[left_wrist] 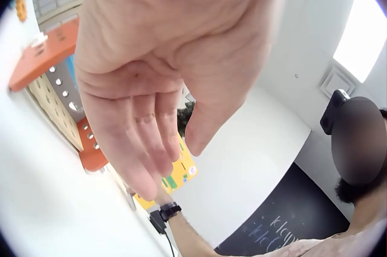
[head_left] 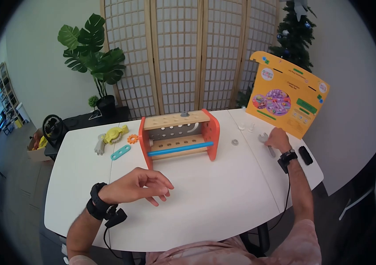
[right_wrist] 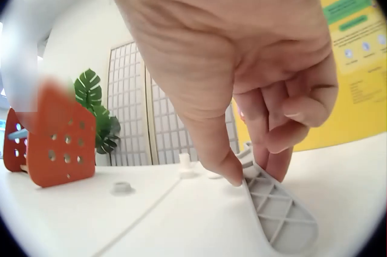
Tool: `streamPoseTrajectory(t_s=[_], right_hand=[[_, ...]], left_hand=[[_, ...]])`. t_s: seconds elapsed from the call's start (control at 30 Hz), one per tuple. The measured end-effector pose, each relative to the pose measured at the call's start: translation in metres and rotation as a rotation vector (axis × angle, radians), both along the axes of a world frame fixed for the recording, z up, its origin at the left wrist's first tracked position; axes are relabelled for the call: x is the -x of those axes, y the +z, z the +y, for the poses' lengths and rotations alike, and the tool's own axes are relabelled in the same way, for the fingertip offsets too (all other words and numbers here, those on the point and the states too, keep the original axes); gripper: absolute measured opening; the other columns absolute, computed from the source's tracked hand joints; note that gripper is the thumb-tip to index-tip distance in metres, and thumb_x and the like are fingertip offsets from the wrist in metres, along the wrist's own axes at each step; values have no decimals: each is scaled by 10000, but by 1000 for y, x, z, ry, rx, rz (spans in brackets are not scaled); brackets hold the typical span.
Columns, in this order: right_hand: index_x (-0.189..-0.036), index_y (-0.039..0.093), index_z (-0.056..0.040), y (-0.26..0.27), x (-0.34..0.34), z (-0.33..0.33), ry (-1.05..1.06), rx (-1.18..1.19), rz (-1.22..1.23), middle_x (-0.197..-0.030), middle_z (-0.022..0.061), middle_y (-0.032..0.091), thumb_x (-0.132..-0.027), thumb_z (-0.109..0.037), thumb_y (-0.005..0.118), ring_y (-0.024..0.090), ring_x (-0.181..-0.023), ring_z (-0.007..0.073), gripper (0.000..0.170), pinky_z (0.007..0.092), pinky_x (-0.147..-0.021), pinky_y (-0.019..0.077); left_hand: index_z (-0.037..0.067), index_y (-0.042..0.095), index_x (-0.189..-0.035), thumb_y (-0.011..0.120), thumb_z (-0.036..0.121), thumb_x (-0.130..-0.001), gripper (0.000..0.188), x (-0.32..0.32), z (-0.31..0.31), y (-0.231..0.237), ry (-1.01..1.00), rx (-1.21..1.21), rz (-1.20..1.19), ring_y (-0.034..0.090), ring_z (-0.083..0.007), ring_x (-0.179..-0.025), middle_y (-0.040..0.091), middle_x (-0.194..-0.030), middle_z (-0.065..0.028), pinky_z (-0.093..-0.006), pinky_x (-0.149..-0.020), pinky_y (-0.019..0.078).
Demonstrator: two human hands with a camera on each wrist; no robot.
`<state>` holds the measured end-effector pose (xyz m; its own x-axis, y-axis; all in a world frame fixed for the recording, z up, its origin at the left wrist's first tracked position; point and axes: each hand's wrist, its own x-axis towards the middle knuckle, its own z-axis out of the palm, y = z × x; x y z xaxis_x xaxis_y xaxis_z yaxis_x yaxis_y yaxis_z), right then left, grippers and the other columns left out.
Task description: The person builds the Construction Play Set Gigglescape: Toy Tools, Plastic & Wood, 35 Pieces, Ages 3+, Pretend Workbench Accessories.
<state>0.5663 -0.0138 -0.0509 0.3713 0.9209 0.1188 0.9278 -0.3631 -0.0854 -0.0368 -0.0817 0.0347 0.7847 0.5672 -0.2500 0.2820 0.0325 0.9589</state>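
A grey toy wrench [right_wrist: 281, 214] with a ribbed handle lies at the right of the table, its open-ended head showing in the head view. My right hand [head_left: 279, 140] pinches it near the head between thumb and fingers. My left hand [head_left: 146, 186] hovers above the front of the table, fingers loosely bent and holding nothing. Beyond it stands a wooden toy workbench [head_left: 177, 118] with orange-red sides and a blue bar [head_left: 181, 149] across its front. A small grey nut [head_left: 235, 142] rests between the workbench and my right hand.
Left of the workbench lie a yellow toy tool [head_left: 115, 134], a grey toy piece [head_left: 99, 145], an orange gear [head_left: 133, 139] and a teal strip [head_left: 121, 152]. A yellow box [head_left: 285, 95] stands at the back right, small white pieces [head_left: 250, 128] before it. A black object [head_left: 305, 155] sits near the right edge.
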Motion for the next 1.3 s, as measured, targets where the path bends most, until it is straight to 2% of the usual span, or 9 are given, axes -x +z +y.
streamPoseTrajectory(t_s=[0.17, 0.27, 0.4, 0.5, 0.6, 0.8, 0.97, 1.13, 1.3], right_hand=[[-951, 829, -28, -5, 4, 4, -30, 57, -23, -999, 186, 818, -686, -352, 964, 794, -942, 371, 439, 450, -866, 645], [-799, 814, -29, 18, 39, 0, 73, -174, -157, -812, 124, 796, -764, -393, 943, 780, -767, 262, 388, 398, -729, 631], [-939, 793, -12, 66, 116, 4, 252, 51, 642, -838, 79, 759, -1024, -637, 681, 737, -772, 172, 641, 323, -640, 608], [-1123, 780, -12, 78, 162, 13, 294, 141, 892, -1013, 134, 784, -1041, -752, 548, 767, -888, 230, 779, 352, -689, 644], [-1371, 671, 55, 83, 197, 19, 306, 231, 1096, -1262, 219, 734, -1037, -810, 447, 773, -1076, 304, 955, 417, -812, 677], [-1463, 611, 55, 78, 208, 22, 401, 302, 1293, -1370, 227, 688, -1052, -774, 466, 749, -1176, 347, 936, 470, -982, 651], [-1496, 578, 47, 75, 193, 8, 640, 290, 1449, -1381, 181, 697, -1082, -483, 655, 747, -1202, 279, 677, 429, -1037, 631], [-1520, 549, 46, 59, 195, 3, 702, 200, 1412, -1375, 158, 713, -1000, -232, 799, 739, -1223, 246, 641, 394, -1088, 599], [-1555, 519, 29, 48, 196, 0, 689, 175, 1391, -1405, 149, 708, -912, -104, 875, 707, -1292, 230, 747, 380, -1131, 558]], left_hand=[[57, 731, -1235, 673, 228, -1118, 215, 26, 9, 16, 210, -68, 40, 759, -115, -953, 753, -1048, -22, -308, -811, 662], [49, 718, -1162, 670, 402, -1107, 361, 36, 27, 12, 409, -199, 41, 742, -138, -798, 692, -915, -14, -296, -710, 642], [60, 690, -1206, 613, 633, -1073, 593, 27, 66, 5, 707, -290, 53, 719, -139, -825, 636, -962, -25, -306, -721, 620], [70, 609, -1441, 481, 829, -1022, 877, 26, 111, -24, 715, -233, 131, 745, -237, -1017, 695, -1248, -115, -413, -848, 651], [66, 602, -1453, 464, 820, -1028, 877, 2, 101, -6, 652, -91, 155, 748, -288, -1098, 711, -1308, -142, -501, -916, 647], [75, 637, -1440, 593, 599, -1064, 647, 11, 104, -14, 594, 39, -4, 743, -253, -1154, 755, -1285, -132, -453, -1056, 599], [46, 573, -1524, 670, 452, -1074, 613, 25, 91, -16, 538, -42, -76, 670, -201, -1302, 656, -1438, -88, -407, -1161, 519], [35, 372, -1680, 865, 100, -928, 902, 29, 86, -29, 398, -188, -242, 571, -206, -1449, 563, -1596, -94, -415, -1231, 465], [66, 329, -1702, 921, -5, -829, 1057, 28, 84, -48, 438, -253, -211, 516, -282, -1513, 435, -1698, -106, -452, -1255, 450]])
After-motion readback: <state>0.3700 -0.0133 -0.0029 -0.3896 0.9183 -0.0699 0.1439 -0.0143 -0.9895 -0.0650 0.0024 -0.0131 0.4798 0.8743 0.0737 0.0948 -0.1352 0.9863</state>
